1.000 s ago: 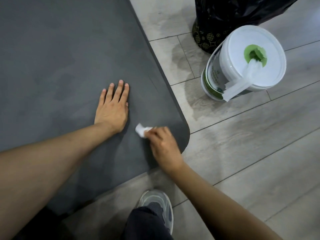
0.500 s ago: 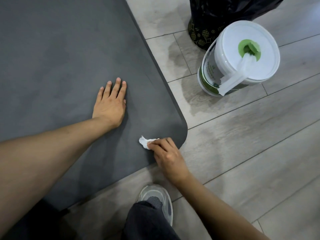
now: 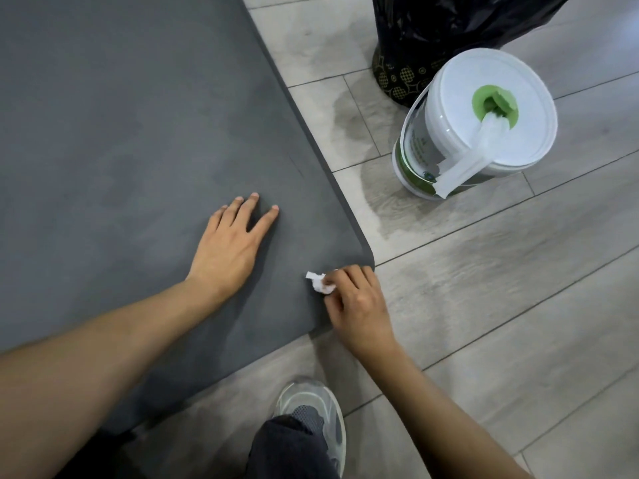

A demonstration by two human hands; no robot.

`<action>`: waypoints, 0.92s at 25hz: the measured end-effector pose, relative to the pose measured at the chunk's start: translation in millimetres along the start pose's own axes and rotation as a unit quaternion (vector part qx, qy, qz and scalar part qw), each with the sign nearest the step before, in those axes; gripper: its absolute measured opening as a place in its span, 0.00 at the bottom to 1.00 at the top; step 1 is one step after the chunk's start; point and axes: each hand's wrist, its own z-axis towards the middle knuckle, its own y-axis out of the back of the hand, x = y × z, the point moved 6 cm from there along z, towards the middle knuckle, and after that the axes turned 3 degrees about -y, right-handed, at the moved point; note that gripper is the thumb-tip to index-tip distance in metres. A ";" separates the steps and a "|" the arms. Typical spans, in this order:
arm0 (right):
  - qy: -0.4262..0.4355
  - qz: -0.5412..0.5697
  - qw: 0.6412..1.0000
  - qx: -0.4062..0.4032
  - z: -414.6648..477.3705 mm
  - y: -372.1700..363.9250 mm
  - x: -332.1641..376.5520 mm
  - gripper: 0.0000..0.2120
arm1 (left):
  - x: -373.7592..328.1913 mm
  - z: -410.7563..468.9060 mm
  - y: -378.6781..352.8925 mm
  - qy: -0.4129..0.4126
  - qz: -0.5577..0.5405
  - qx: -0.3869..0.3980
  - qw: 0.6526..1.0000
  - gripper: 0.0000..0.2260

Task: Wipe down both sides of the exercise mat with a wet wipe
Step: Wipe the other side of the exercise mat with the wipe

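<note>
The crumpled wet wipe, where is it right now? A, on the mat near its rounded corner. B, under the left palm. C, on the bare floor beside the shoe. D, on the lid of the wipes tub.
A: the right hand pinches the wet wipe against the mat just inside its rounded corner, apart from the left hand, which lies flat on the mat.

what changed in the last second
The right hand, gripping the crumpled wet wipe, slid it toward the near corner of the exercise mat. The left hand spread its fingers slightly. It stays flat on the mat; the wipes tub has not moved.
</note>
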 end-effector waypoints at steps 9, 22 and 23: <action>-0.240 0.115 0.963 -0.043 94.1 38.1 -46.3 0.08 | -6.6 -5.9 -2.8 0.025 -0.016 -0.007 1.000 0.32; -0.289 0.150 0.936 0.138 121.6 27.5 -37.8 0.16 | -2.6 5.1 17.7 0.134 -0.167 0.056 0.975 0.24; -0.242 0.127 0.951 0.143 121.5 34.8 -19.0 0.15 | -2.0 14.2 27.6 0.184 -0.216 0.067 0.956 0.21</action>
